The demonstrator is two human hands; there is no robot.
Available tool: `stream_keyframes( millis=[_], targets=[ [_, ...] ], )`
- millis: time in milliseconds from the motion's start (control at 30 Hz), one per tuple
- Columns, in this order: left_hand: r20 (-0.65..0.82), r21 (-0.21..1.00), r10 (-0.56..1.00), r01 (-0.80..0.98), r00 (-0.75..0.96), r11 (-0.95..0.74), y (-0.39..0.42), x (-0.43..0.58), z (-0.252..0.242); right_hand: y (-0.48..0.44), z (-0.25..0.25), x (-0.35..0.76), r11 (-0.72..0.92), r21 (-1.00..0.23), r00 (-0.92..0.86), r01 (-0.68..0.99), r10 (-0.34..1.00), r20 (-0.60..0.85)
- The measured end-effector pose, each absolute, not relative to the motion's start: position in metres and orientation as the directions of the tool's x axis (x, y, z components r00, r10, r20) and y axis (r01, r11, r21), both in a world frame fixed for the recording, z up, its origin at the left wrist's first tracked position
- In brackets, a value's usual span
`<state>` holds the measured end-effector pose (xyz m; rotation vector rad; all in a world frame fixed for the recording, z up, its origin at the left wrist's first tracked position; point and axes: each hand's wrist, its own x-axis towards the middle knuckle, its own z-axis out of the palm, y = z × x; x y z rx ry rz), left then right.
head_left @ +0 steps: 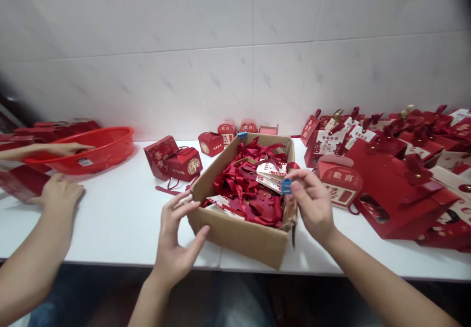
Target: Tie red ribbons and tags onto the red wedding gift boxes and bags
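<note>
In front of me stands an open cardboard box [239, 236], tilted a little, filled with dark red ribbons [239, 180] and several red and white printed card pieces [270, 170]. My left hand [176, 236] holds the box's near left corner, fingers at the rim and thumb on the front face. At the right rim, my right hand [312, 199] pinches a small blue clip [286, 186] between thumb and fingers; whether it is fixed to the cardboard I cannot tell. A similar blue clip [242, 135] sits on the far left corner.
Small red gift boxes [184, 163] stand left of and behind the cardboard box. Many red gift bags [397, 185] crowd the right side. At the left, a co-worker's hands [61, 189] are by a red plastic basin [110, 153]. A tiled wall [206, 87] bounds the table's back.
</note>
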<state>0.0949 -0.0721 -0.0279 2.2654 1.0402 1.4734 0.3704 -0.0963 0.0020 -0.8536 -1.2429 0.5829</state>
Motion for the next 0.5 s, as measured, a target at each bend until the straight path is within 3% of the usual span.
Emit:
stream_keyframes(
  millis=[167, 233, 300, 400, 500],
  targets=[
    [0.733, 0.632, 0.65, 0.154, 0.198, -0.759, -0.094, 0.103, -0.035, -0.091, 0.021, 0.42, 0.534, -0.845, 0.365, 0.007, 0.786, 0.499],
    [0.714, 0.654, 0.679, 0.183, 0.172, -0.734, -0.086, 0.102, -0.029, -0.108, 0.03, 0.424, 0.549, -0.83, 0.414, 0.094, 0.737, 0.535],
    [0.681, 0.594, 0.676, 0.326, 0.283, -0.735, -0.072, 0.103, -0.018, -0.13, 0.035, 0.411, 0.506, -0.812, 0.363, 0.291, 0.727, 0.583],
    [0.6, 0.393, 0.593, 0.448, 0.536, -0.803, -0.047, 0.11, 0.002, -0.151, 0.029, 0.372, 0.466, -0.627, 0.152, 0.625, 0.715, 0.683],
    [0.496, 0.365, 0.544, 0.406, 0.677, -0.838, -0.032, 0.122, 0.016, -0.146, 0.015, 0.342, 0.474, -0.403, 0.013, 0.783, 0.635, 0.772]
  ],
)
